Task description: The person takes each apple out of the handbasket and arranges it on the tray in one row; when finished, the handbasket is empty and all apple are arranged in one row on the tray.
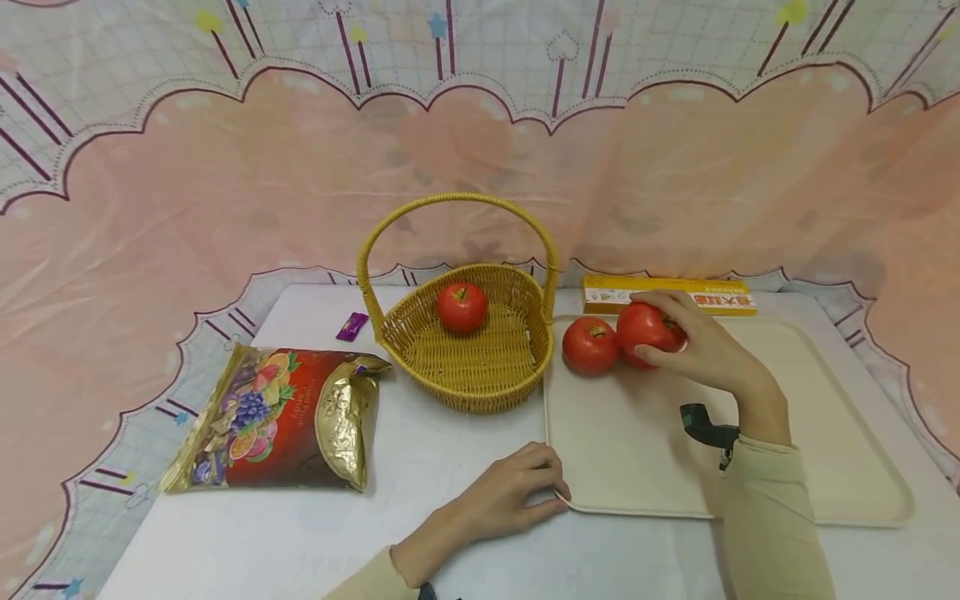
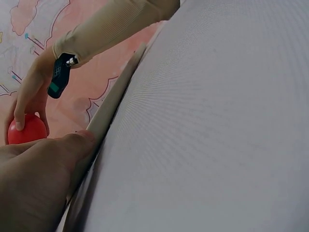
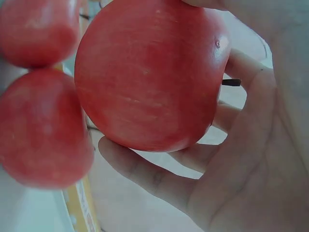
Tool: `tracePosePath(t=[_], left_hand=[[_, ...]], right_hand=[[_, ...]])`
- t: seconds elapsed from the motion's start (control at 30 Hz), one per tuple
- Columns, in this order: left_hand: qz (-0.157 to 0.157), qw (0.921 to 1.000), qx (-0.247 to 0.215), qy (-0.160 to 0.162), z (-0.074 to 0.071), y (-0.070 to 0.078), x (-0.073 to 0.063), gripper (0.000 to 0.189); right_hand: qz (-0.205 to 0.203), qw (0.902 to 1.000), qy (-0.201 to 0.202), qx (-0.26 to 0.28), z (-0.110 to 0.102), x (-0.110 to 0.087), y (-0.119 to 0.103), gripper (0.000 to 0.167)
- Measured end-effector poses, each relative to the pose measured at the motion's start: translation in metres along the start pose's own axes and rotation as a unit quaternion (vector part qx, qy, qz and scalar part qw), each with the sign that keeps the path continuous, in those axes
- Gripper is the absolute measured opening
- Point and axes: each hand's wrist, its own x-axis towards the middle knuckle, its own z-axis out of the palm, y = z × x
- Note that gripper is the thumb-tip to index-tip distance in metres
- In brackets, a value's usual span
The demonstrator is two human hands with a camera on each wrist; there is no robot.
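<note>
My right hand holds a red apple with a dark stem, fingers and thumb curled round its sides, over the left back part of the cream tray. Another red apple sits beside it in the tray's back left corner. Two more red fruits show at the left of the right wrist view. At the tray's near left corner, my left hand grips the rim with bent fingers and thumb. A yellow wicker basket left of the tray contains one red apple.
A red and gold bag of fruit candy lies at the left. One purple wrapped candy is behind it. Beyond the tray's back edge lies a long yellow box. The basket's tall handle arches upward. A patterned cloth hangs behind the table.
</note>
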Motion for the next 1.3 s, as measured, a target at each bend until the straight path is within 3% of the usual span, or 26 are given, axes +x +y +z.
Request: tracePosePath(t=[0.53, 1.3], left_hand=[[-0.002, 1.0, 0.003, -0.008, -0.002, 0.005, 0.002, 0.006], [-0.002, 1.0, 0.003, -0.009, -0.004, 0.004, 0.002, 0.005]], right_hand=[[0.07, 0.9973, 0.009, 0.017, -0.021, -0.016, 0.025, 0.069], [0.104, 0.9935, 0.018, 0.044, -0.027, -0.022, 0.05, 0.079]])
